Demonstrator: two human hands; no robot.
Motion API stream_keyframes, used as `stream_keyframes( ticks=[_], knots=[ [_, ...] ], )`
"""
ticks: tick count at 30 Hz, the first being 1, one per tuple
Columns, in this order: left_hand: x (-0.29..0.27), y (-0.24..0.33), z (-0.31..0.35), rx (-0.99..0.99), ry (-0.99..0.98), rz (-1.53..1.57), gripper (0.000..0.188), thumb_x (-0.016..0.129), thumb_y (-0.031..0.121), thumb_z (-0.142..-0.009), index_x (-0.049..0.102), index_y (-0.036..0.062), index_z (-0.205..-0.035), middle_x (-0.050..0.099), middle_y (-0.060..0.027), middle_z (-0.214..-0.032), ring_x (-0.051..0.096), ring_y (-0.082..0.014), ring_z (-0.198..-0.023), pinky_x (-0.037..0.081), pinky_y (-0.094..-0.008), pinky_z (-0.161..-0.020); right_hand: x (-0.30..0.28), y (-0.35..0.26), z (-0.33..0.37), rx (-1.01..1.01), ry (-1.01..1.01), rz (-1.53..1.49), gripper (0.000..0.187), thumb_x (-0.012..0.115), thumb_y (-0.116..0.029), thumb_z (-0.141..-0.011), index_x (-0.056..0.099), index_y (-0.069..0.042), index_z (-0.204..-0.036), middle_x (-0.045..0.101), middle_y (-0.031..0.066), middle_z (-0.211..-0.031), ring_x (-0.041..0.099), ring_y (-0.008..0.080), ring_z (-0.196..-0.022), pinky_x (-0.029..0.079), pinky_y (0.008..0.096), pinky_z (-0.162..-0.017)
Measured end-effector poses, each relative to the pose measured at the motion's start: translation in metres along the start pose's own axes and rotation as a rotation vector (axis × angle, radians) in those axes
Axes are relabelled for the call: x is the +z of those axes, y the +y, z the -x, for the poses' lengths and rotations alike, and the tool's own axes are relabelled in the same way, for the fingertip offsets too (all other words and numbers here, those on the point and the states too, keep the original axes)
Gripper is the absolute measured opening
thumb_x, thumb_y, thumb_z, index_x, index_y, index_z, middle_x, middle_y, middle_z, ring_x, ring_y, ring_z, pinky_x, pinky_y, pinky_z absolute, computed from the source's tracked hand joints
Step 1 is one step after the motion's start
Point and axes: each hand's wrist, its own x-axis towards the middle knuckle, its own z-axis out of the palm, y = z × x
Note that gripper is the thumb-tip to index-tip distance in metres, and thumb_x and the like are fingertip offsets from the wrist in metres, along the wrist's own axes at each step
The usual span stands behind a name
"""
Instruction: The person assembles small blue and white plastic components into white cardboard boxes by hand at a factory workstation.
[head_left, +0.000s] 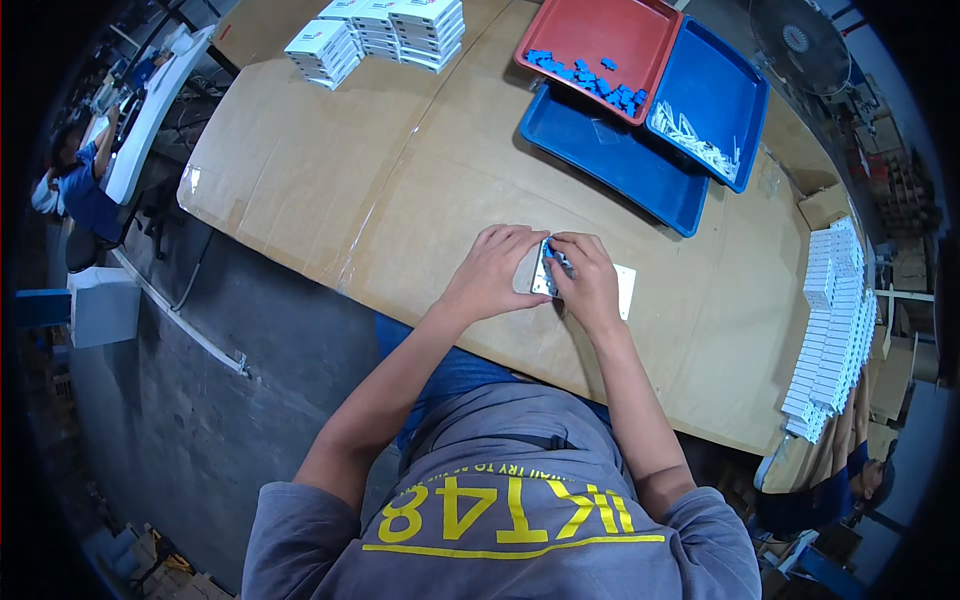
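Near the front of the cardboard-covered table, my left hand [492, 275] grips a small white open housing [541, 284] from its left side, thumb at the near edge and fingers at the far edge. Something grey and blue shows inside the housing. My right hand [590, 280] is closed over the housing's right part, fingertips pressed together at its inside. A bit of blue shows by those fingertips, but they hide what they pinch. Beside the right hand a flat white plate [626, 288] lies on the table, partly covered by that hand.
A red tray [600, 30] with small blue pieces and a blue tray [715, 70] with thin white pieces rest over another blue tray [620, 170] at far right. White boxes [375, 35] are stacked far left; white housings [830, 320] line the right edge. Other people sit at both sides.
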Motion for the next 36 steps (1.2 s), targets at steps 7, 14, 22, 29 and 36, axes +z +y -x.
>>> stream_keyframes(
  ticks=[7, 14, 22, 29, 36],
  knots=[
    [0.003, 0.000, -0.002, 0.030, 0.005, -0.001, 0.085, 0.090, 0.033, -0.068, 0.056, 0.0066, -0.141, 0.062, -0.0156, -0.137, 0.052, -0.0339, -0.135, 0.037, -0.0488, -0.117, -0.006, -0.008, 0.010, -0.011, -0.082, 0.290, 0.030, 0.075, -0.023, -0.092, 0.079, -0.006, -0.116, 0.064, 0.0155, -0.136, 0.053, 0.0355, -0.136, 0.039, 0.0587, -0.112],
    [0.001, 0.000, 0.002, 0.033, 0.022, -0.063, 0.093, 0.087, 0.044, -0.071, 0.051, 0.0081, -0.149, 0.051, -0.0173, -0.146, 0.046, -0.0350, -0.140, 0.036, -0.0487, -0.118, -0.060, 0.033, 0.032, 0.151, -0.054, -0.020, 0.039, 0.073, -0.015, -0.093, 0.071, -0.007, -0.132, 0.055, 0.0171, -0.151, 0.049, 0.0377, -0.142, 0.040, 0.0470, -0.117],
    [0.001, 0.015, 0.001, -0.014, 0.001, -0.131, 0.096, 0.088, 0.050, -0.069, 0.052, 0.0065, -0.146, 0.050, -0.0179, -0.133, 0.047, -0.0366, -0.130, 0.036, -0.0491, -0.115, -0.099, 0.039, 0.068, 0.283, -0.274, -0.013, 0.056, 0.089, -0.019, -0.076, 0.072, -0.007, -0.129, 0.055, 0.0158, -0.152, 0.052, 0.0352, -0.139, 0.046, 0.0423, -0.114],
    [0.024, 0.030, 0.003, 0.013, 0.073, -0.206, 0.091, 0.089, 0.042, -0.069, 0.052, 0.0058, -0.143, 0.052, -0.0170, -0.126, 0.049, -0.0366, -0.124, 0.034, -0.0514, -0.114, -0.101, 0.042, 0.077, 0.022, -0.122, 0.149, 0.031, 0.074, -0.020, -0.095, 0.074, -0.002, -0.121, 0.073, 0.0187, -0.119, 0.068, 0.0342, -0.116, 0.051, 0.0394, -0.105],
    [0.031, 0.052, 0.011, -0.082, 0.239, 0.301, 0.085, 0.081, 0.020, -0.080, 0.040, 0.0029, -0.152, 0.050, -0.0179, -0.133, 0.050, -0.0357, -0.129, 0.039, -0.0474, -0.115, -0.103, 0.057, 0.081, 0.561, 0.053, -0.267, 0.025, 0.065, -0.021, -0.103, 0.072, 0.000, -0.114, 0.074, 0.0217, -0.103, 0.071, 0.0328, -0.088, 0.055, 0.0395, -0.079]
  ],
)
